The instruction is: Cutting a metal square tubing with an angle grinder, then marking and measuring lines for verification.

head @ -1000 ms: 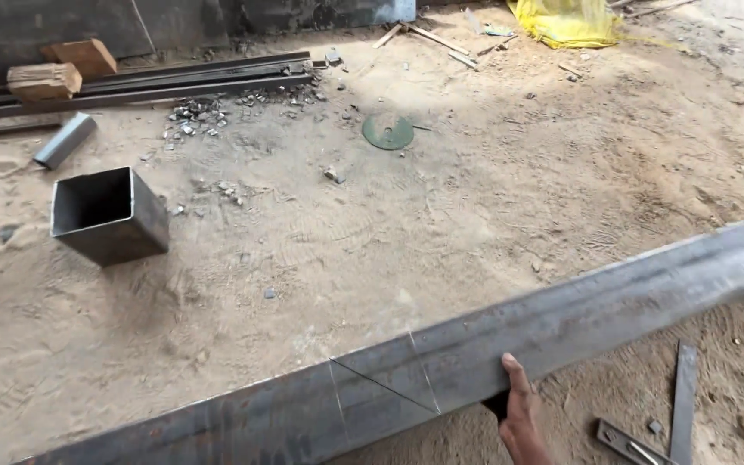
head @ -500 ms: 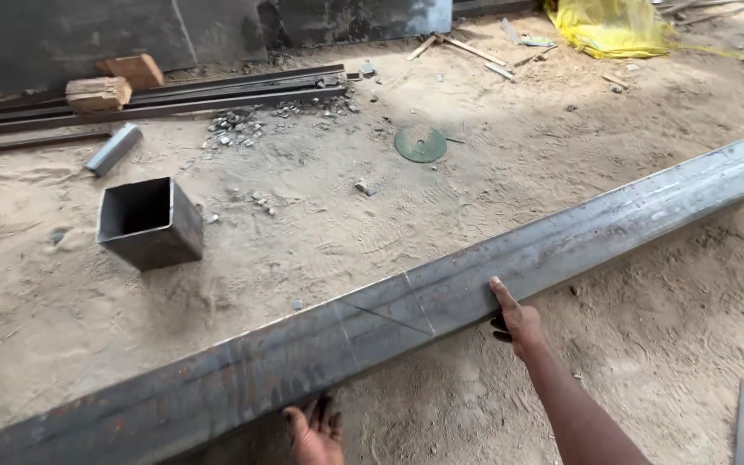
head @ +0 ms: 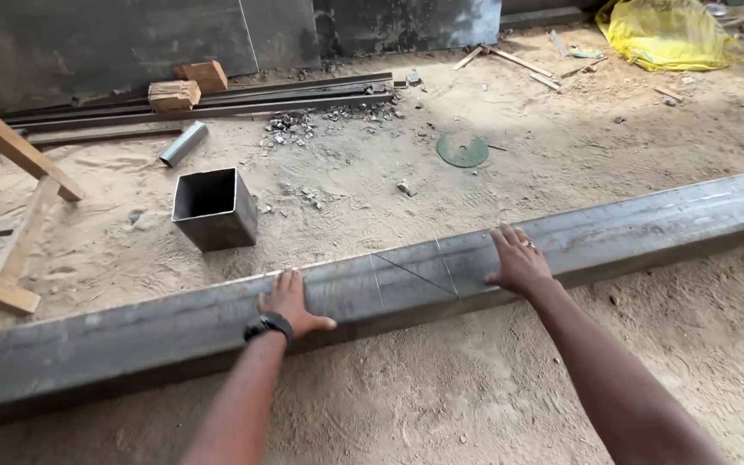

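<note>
Beam [head: 647, 220]: a long square steel tube lying flat on the sandy floor [head: 441, 396], running from near left to far right across the whole view. Both hands rest on its top face. The left hand [head: 290, 301], with a dark watch [head: 267, 325] at the wrist, lies palm down with fingers stretched forward and close together, thumb out along the near edge. The right hand [head: 518, 260] lies flat further right, fingers slightly spread, a ring on one of them.

Between the hands the marking looks finished: thin scribed lines [head: 415, 271] cross the top face, two straight across and one slanting between them. No cut shows in the metal there; the beam is whole from end to end, so any cutting along those lines is, by my judgement, not yet done. No saw or grinder is in either hand.

The steel is dull grey with rust-brown patches and dusty streaks, its edges straight, its ends out of view.

Beyond it stand a short square tube offcut [head: 215, 208], open end up, a round pipe piece [head: 182, 144], a green disc [head: 462, 150] and long bars [head: 217, 102] by the far wall.
</note>
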